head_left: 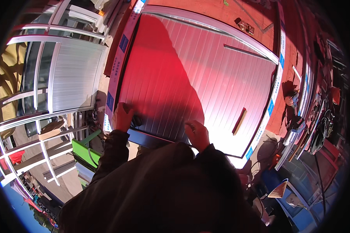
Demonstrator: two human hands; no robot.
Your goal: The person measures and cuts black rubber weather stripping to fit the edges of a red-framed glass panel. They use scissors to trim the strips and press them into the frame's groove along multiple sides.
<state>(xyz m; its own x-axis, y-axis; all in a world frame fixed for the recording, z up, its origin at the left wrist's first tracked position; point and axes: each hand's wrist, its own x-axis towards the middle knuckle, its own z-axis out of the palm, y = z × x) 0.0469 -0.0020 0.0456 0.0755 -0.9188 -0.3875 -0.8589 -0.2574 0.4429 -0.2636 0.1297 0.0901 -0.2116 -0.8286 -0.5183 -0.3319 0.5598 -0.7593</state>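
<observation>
A ribbed white panel (229, 85), tinted red in the light, lies inside a metal frame (118, 64) wrapped in printed protective film. My left hand (123, 117) is at the near left corner, its fingers closed at the frame's edge. Beside those fingers a short black loop (137, 121), perhaps rubber strip, lies on the panel. Over the panel's near edge my right hand (197, 135) has curled fingers. What either hand grips is too small or hidden to make out. A dark strip (249, 52) lies at the far right of the panel.
A short wooden stick (239, 121) rests on the panel's right part. Beyond the frame, small metal pieces (245, 27) lie on the red surface. White window frames (42, 112) and a green chair-like object (85, 151) stand left. Cables (326, 124) and tools crowd the right.
</observation>
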